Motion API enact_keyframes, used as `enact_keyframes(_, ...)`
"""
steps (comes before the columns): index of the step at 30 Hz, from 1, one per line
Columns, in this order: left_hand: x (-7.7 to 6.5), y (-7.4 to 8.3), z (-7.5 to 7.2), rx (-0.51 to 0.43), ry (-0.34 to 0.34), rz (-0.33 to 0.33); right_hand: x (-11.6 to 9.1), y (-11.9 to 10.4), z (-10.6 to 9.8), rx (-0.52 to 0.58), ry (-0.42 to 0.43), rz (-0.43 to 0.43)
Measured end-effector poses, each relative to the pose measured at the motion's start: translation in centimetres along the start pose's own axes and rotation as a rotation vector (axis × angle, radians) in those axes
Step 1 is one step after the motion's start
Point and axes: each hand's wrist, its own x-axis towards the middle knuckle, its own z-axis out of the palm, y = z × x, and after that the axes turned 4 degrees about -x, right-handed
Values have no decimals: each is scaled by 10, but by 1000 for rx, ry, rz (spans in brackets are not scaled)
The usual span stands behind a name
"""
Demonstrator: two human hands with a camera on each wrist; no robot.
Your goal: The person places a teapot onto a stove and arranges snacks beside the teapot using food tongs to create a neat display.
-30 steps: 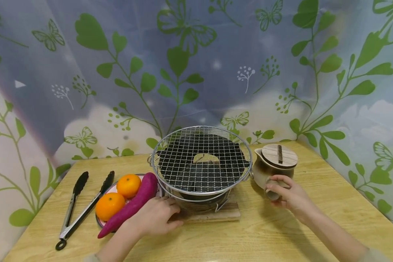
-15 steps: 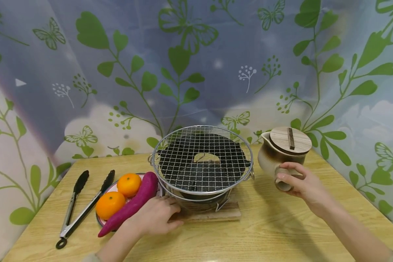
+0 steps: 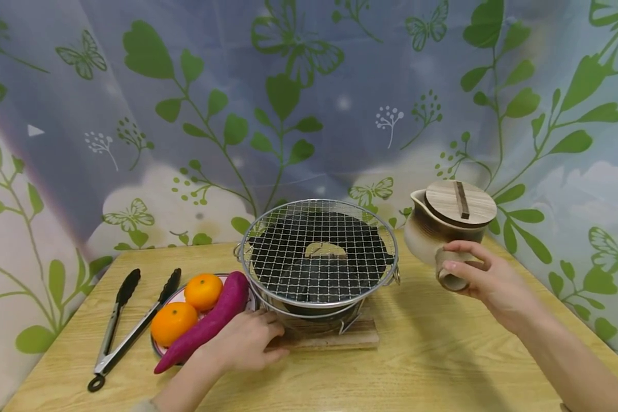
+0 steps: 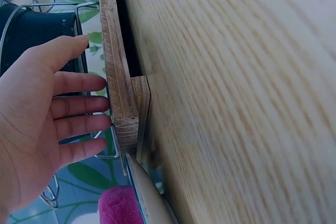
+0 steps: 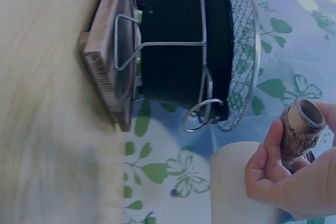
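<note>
In the head view my right hand point(image 3: 499, 289) grips the stubby side handle point(image 3: 449, 273) of a brown-and-cream ceramic teapot point(image 3: 422, 232). The teapot is held above the table at the right, its flat wooden lid point(image 3: 460, 201) on and its spout toward the grill. My left hand point(image 4: 37, 108) has its fingers extended, with the tips at the edge of the wooden board point(image 4: 119, 61) under the grill; it holds nothing. Between the hands stands a round tabletop grill with a dark bowl point(image 5: 176, 51) and a wire mesh point(image 3: 321, 257) on top.
Left of the grill, a plate point(image 3: 153, 345) carries two oranges point(image 3: 174, 324) and a purple sweet potato point(image 3: 211, 320). Farther left, black-tipped metal tongs point(image 3: 134, 337) lie spread on the wooden table point(image 3: 407, 372). A leaf-patterned cloth point(image 3: 340, 114) hangs behind.
My right hand has lifted the teapot off the table and carried it up and a little to the right. The left hand stays in place beside the plate and board.
</note>
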Motion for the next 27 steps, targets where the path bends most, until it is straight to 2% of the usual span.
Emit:
enact_keyframes(3,0,0,0,0,1,-1,2,-7,0,-27,-6,-19)
enact_keyframes(12,0,-1,0,1,-2,2,10,-21,4,36,-55,-61)
enact_keyframes(20,1,1,0,-15,-28,-20,18,-38,8,-29,-89,-58)
enact_keyframes(27,1,0,-1,-9,-39,-19,26,-54,21,-55,-122,-33)
